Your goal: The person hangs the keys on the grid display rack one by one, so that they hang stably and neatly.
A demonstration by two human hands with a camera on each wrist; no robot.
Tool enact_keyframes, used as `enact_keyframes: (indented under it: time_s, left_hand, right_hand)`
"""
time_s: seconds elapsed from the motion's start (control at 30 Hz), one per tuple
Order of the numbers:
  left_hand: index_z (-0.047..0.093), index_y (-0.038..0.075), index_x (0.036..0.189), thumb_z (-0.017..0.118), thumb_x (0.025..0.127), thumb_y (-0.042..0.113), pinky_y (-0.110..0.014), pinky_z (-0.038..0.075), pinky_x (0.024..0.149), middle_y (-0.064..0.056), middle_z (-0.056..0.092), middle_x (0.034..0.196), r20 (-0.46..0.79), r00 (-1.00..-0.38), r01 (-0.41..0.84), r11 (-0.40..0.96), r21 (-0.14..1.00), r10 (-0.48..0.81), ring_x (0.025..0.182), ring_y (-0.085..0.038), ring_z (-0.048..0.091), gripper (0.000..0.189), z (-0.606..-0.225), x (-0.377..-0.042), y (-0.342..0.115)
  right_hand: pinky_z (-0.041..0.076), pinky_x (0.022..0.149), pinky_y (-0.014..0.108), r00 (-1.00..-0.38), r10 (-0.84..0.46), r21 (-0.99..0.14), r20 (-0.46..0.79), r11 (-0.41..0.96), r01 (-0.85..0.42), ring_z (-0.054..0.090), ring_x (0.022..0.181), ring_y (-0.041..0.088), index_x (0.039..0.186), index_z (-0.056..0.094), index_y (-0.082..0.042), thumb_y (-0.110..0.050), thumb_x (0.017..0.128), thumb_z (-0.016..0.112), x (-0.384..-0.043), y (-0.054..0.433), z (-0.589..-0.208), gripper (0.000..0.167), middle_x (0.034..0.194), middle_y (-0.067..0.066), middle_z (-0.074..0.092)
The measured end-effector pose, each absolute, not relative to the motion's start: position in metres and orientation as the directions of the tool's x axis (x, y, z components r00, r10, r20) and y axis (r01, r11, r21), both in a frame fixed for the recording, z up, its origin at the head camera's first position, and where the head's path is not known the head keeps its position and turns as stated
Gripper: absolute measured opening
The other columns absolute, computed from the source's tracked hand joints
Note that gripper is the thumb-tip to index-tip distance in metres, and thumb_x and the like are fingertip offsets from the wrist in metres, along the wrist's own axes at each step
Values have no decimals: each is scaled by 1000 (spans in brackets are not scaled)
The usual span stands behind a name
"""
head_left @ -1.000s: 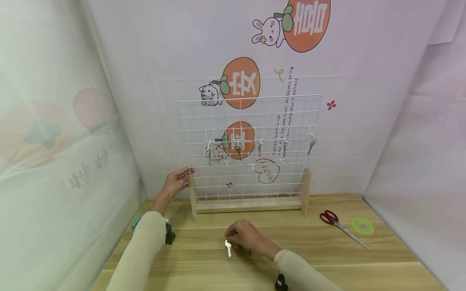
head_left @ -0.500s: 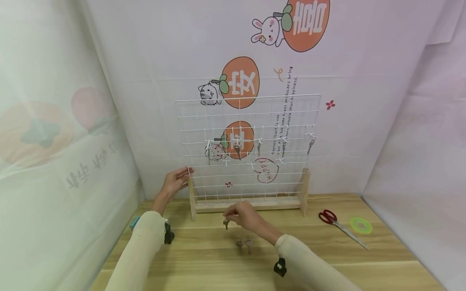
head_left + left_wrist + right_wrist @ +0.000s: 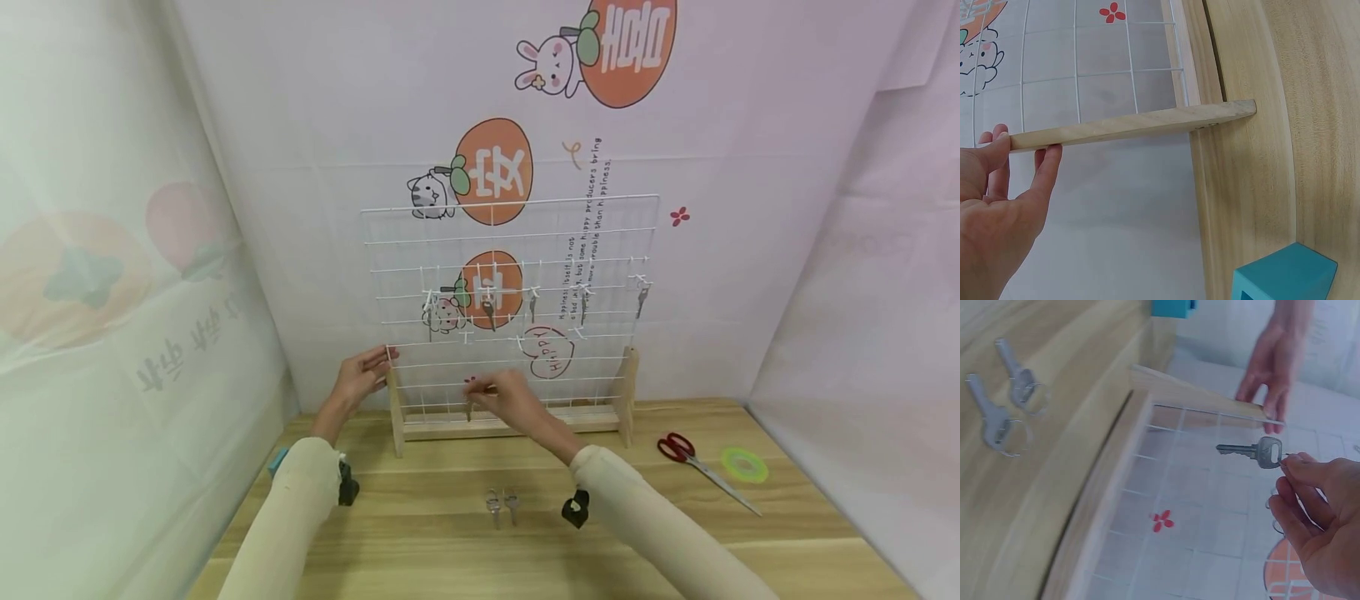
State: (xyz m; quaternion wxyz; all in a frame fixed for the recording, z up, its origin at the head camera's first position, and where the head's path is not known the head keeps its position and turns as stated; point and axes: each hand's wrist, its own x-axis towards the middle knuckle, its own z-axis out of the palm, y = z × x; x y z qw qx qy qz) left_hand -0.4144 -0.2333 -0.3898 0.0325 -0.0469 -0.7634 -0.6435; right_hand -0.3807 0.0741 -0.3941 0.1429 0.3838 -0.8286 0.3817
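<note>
My left hand (image 3: 360, 379) grips the top of the rack's wooden side post (image 3: 1135, 124) between thumb and fingers. A white wire grid rack (image 3: 525, 364) stands on that wooden base, with several small white hooks. Several keys hang from hooks across its middle, among them a dark key (image 3: 489, 312) and one at the right (image 3: 642, 302). My right hand (image 3: 513, 400) is in front of the lower grid. Thumb and fingertips pinch the small ring of a silver key (image 3: 1250, 450), whose blade points away from the hand.
Two keys with rings, a left one (image 3: 493, 505) and a right one (image 3: 513, 505), lie on the wooden table (image 3: 420, 550). Red-handled scissors (image 3: 701, 467) and a yellow-green tape roll (image 3: 745, 465) lie at the right. A teal block (image 3: 1285, 275) is at the left.
My right hand has lifted the key off the table and carried it up and forward to the lower grid. My left hand stays on the post.
</note>
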Motion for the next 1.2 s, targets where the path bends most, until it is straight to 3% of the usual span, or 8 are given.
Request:
enact_keyframes:
  time_s: [0.6,1.2]
  left_hand:
    - [49,3,154,52,109,3,-50,45,113,-17,53,153,129,-991,133,166,977,35,145,-34,46,45,-392,-415,-234]
    - [48,2,154,51,109,2,-53,43,114,-20,52,153,145,-988,150,167,974,46,146,-38,44,45,-390,-410,-233]
  right_hand:
    - [63,81,27,-664,-312,-562,680,359,-745,78,90,23,103,81,1,-2,92,78,-399,71,-353,12,100,12,80]
    - [64,80,29,-678,-294,-544,674,423,-725,78,89,22,104,81,-2,-7,93,78,-411,67,-344,12,101,11,80]
